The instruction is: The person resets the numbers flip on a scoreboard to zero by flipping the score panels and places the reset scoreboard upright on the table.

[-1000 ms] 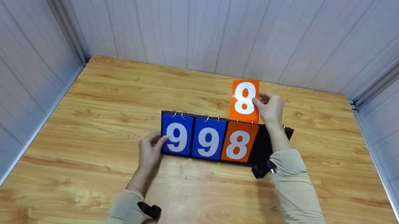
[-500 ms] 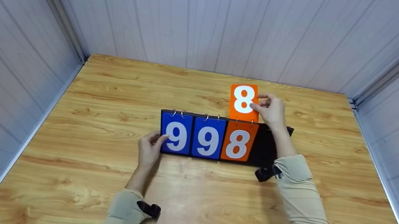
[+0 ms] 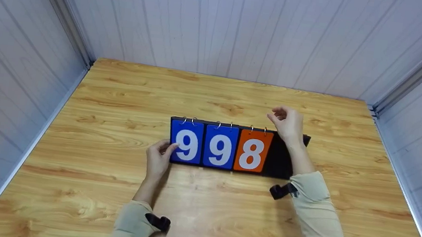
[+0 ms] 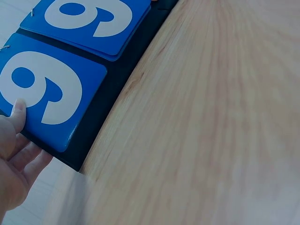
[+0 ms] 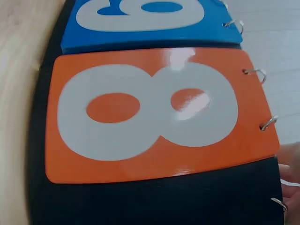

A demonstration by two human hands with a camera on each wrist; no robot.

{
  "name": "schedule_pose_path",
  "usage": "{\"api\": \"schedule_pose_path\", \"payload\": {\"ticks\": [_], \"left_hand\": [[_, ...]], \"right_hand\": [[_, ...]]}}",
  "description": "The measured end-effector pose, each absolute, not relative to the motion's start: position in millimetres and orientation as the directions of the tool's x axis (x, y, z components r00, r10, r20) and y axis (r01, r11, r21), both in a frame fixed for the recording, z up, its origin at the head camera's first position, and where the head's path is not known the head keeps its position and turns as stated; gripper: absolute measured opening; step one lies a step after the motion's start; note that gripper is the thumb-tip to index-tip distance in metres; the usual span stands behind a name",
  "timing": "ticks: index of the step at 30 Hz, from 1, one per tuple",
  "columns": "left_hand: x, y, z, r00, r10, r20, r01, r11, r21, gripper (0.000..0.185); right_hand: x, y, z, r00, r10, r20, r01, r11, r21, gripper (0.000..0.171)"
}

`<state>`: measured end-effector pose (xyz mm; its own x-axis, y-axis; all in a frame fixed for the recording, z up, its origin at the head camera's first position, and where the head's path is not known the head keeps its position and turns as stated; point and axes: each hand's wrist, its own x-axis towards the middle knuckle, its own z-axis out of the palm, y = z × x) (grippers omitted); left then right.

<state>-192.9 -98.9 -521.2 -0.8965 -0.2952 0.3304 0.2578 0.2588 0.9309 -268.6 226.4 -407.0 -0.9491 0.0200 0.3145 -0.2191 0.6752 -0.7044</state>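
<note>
A black flip scoreboard (image 3: 278,159) stands on the table, tilted back. Its cards read a blue 9 (image 3: 186,143), a second blue 9 (image 3: 220,148) and an orange 8 (image 3: 253,152); the panel at the right end shows bare black. My left hand (image 3: 157,160) grips the board's left edge, thumb on the first blue card and the other fingers behind, as the left wrist view shows too. Behind the top edge, right of the orange card, my right hand (image 3: 290,124) hovers with loosely bent fingers and nothing between them. Metal rings (image 5: 269,123) hold the orange card.
The wooden table (image 3: 115,107) lies around the board on all sides. White panelled walls (image 3: 222,23) enclose it at the back, left and right. Black wrist cameras (image 3: 158,222) sit on both sleeves.
The raised orange 8 card that my right hand held above the board has gone out of sight behind it. My right hand let go and lowered slightly. The left hand stayed put.
</note>
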Motion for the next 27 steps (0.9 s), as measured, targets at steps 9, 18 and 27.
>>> {"api": "schedule_pose_path", "payload": {"ticks": [9, 18, 27], "left_hand": [[-192.7, -97.7, -518.8, -0.899, -0.296, 0.324, 0.251, 0.258, 0.933, 0.015], [-192.4, -99.1, -522.5, -0.880, -0.294, 0.372, 0.309, 0.241, 0.920, 0.014], [-192.6, -98.7, -521.1, -0.893, -0.291, 0.343, 0.263, 0.282, 0.923, 0.014]], "right_hand": [[-231.5, 224.4, -419.5, -0.801, 0.185, 0.570, -0.419, 0.507, -0.753, 0.013], [-185.9, 208.0, -433.9, -0.741, 0.245, 0.625, -0.494, 0.432, -0.755, 0.014], [-162.2, 195.3, -446.3, -0.810, 0.318, 0.493, -0.366, 0.382, -0.849, 0.020]]}}
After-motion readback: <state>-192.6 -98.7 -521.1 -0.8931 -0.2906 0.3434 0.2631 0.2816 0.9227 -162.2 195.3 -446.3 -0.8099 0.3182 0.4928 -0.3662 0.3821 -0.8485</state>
